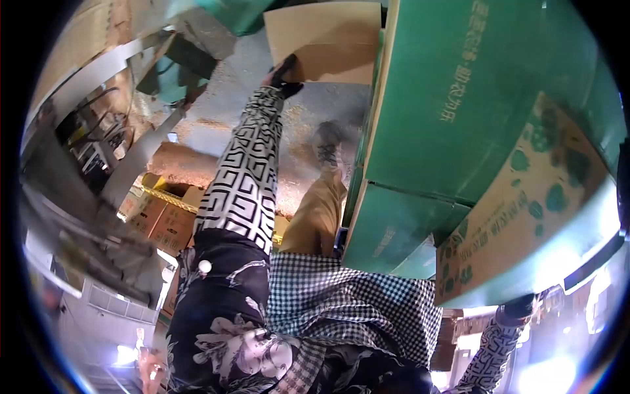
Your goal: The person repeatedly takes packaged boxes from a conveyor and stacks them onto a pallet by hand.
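My left hand (286,77), in a dark glove, reaches forward and grips the lower left corner of a plain brown cardboard piece (328,46). This piece stands beside a tall green box (446,98). At the lower right, my right hand (518,308), also in a dark glove, is at the lower edge of a brown cardboard box with green prints (518,210). Its fingers are hidden by the box and the glare. The printed box is tilted and lies against the green boxes.
Another green box (397,226) is below the tall one. Machinery (98,151) stands at the left. Brown cartons (164,220) with a yellow strip are at the lower left. A shoe (328,141) is on the dusty floor (246,72). A green carton (176,69) sits at the upper left.
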`<action>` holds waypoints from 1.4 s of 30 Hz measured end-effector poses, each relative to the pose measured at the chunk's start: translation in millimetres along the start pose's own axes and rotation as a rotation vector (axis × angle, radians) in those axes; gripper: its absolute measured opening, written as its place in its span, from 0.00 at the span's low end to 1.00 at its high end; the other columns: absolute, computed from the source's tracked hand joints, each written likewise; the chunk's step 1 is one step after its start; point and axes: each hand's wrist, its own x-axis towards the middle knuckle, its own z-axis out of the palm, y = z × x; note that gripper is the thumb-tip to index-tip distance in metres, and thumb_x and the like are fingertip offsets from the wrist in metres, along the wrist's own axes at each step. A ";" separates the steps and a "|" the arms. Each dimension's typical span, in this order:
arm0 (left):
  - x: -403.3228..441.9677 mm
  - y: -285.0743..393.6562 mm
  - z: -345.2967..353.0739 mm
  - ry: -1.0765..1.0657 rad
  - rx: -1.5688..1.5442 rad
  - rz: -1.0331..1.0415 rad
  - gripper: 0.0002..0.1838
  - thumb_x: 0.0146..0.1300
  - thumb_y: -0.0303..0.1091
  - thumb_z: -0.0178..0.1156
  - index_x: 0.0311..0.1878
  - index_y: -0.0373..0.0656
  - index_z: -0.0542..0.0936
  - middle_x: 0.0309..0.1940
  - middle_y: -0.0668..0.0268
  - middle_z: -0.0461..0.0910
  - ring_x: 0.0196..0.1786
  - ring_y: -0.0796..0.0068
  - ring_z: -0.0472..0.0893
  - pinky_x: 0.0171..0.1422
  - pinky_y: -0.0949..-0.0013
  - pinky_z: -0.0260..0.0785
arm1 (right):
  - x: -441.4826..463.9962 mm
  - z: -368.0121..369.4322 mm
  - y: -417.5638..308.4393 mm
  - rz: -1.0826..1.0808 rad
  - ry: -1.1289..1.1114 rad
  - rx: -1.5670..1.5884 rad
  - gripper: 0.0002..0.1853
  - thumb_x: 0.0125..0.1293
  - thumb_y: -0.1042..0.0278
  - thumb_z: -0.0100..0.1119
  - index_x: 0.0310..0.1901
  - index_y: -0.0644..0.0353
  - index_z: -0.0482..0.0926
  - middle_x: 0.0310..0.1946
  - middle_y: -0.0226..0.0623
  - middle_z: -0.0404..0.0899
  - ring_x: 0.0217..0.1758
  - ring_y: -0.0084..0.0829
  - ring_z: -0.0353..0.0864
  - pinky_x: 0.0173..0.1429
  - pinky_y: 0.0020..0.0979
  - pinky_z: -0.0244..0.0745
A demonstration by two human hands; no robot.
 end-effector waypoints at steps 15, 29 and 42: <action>-143.9 40.0 -5.2 -0.132 0.594 -0.037 0.29 0.51 0.52 0.61 0.55 0.50 0.71 0.33 0.66 0.75 0.20 0.77 0.67 0.21 0.75 0.56 | -42.7 11.8 -8.2 -0.028 -0.086 0.146 0.18 0.59 0.56 0.57 0.40 0.66 0.73 0.27 0.39 0.77 0.30 0.31 0.77 0.39 0.31 0.74; -562.9 39.7 22.4 0.199 0.423 0.877 0.54 0.34 0.29 0.74 0.65 0.36 0.52 0.59 0.52 0.61 0.58 0.58 0.67 0.60 0.61 0.66 | -107.8 126.7 -120.5 -0.337 -0.301 0.155 0.26 0.57 0.68 0.58 0.57 0.65 0.66 0.47 0.39 0.75 0.48 0.27 0.75 0.50 0.25 0.70; -475.7 -11.5 137.1 -0.366 1.827 1.585 0.21 0.47 0.28 0.59 0.48 0.51 0.74 0.54 0.51 0.64 0.53 0.49 0.67 0.55 0.51 0.64 | -195.0 5.7 15.5 -0.633 0.078 -0.107 0.12 0.64 0.66 0.51 0.41 0.67 0.75 0.41 0.36 0.75 0.43 0.28 0.75 0.47 0.26 0.71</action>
